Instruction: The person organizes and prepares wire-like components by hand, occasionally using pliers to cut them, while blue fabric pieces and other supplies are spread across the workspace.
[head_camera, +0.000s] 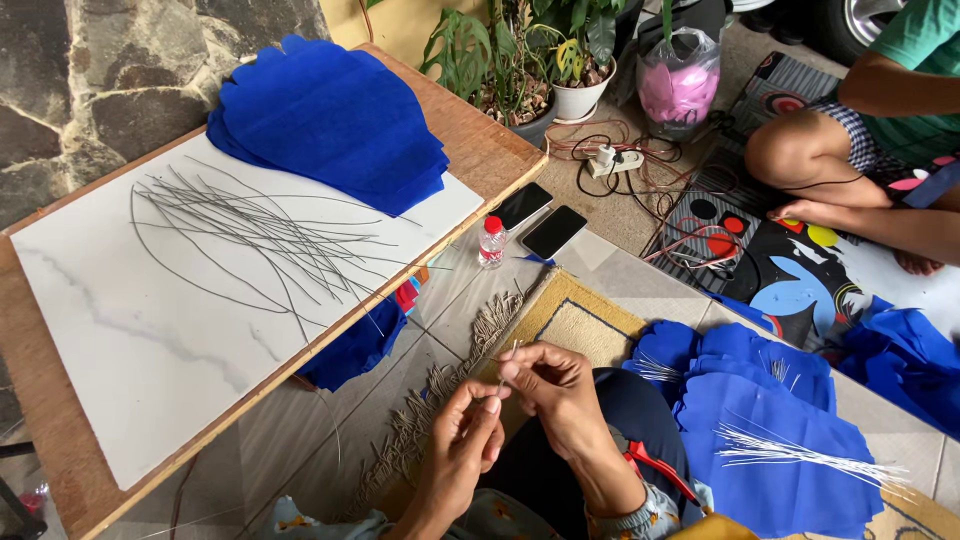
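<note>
wire in hand: a thin pale wire (508, 358) pinched between both hands; only a short stretch shows, above the fingertips.
wire axis: runs up and slightly right, from the pinch toward the rug fringe; near upright in the view.
left hand (462, 445): fingers curled in, thumb and forefinger tips closed at the wire's lower part; sits below and left of the right hand, the two touching at the fingertips.
right hand (556, 392): fingers bent, tips pinching the same wire a little higher; the nearer hand to the wire's free end.
spare wires, near: a fan of white wires (800, 455) lies on blue petal-shaped sheets (770, 420) just right of the right forearm; long axes point right.
spare wires, far: loose grey wires (250, 230), bowed and crossing, on a white marbled board (140, 340), well left of the hands.
blue stack (330, 115): matte, softly creased sheets with scalloped edges at the board's far end.
red-handled tool (655, 468): by the right wrist on the lap, mostly hidden.
floor items: small clear bottle with red cap (491, 243), two dark phones (538, 220), fringed yellow rug (580, 320).
other person: seated at upper right, bare leg (800, 150) folded, not touching the wire.
</note>
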